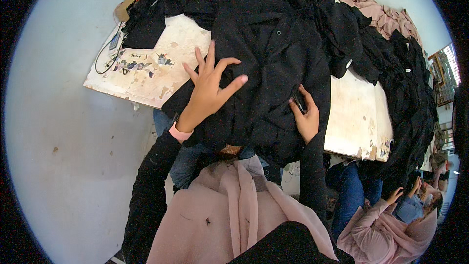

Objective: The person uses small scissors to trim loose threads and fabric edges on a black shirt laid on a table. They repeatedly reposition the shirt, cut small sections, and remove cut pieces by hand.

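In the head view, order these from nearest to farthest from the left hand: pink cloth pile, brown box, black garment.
1. Black garment, under the left hand.
2. Brown box, upper left.
3. Pink cloth pile, upper right.

The white desk (359, 115) is stained and peeling. A brown box (131, 4) is at its far left side, and a black cable (97, 61) loops along its left edge beside a small grey device (115, 42). Pink fabric (383, 15) is heaped at its far right; a co-worker (369, 230) in pink is off its near right corner.
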Demonstrator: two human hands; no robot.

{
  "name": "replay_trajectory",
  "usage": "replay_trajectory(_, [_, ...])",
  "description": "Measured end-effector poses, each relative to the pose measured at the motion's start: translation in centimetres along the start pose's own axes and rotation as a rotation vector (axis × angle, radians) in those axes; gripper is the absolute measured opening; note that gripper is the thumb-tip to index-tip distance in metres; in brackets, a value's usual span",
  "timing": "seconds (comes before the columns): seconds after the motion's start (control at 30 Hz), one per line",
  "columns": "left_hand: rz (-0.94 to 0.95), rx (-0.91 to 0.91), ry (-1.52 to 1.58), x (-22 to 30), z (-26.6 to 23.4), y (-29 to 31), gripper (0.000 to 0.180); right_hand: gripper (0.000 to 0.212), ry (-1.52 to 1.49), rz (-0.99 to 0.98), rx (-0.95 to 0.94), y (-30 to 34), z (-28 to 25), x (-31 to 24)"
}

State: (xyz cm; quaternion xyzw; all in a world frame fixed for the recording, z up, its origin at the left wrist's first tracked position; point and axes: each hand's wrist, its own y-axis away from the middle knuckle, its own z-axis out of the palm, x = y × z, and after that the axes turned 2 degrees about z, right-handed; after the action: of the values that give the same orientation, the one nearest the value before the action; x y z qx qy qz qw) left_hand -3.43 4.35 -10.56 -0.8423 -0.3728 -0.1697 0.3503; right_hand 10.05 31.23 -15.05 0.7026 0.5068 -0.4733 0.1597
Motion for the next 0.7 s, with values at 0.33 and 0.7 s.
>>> replay_trajectory(0.33, [0.105,-0.214,0.1,-0.3,0.2,-5.3,0.017,0.056,0.037,0.001,-0.004,0.4,-0.1,-1.6])
replay_trajectory(0.7, [-0.215,0.129,0.34,-10.0,-7.8,-2.7,0.035,0.056,0.038,0.074,-0.041,0.3,-0.4,-2.1])
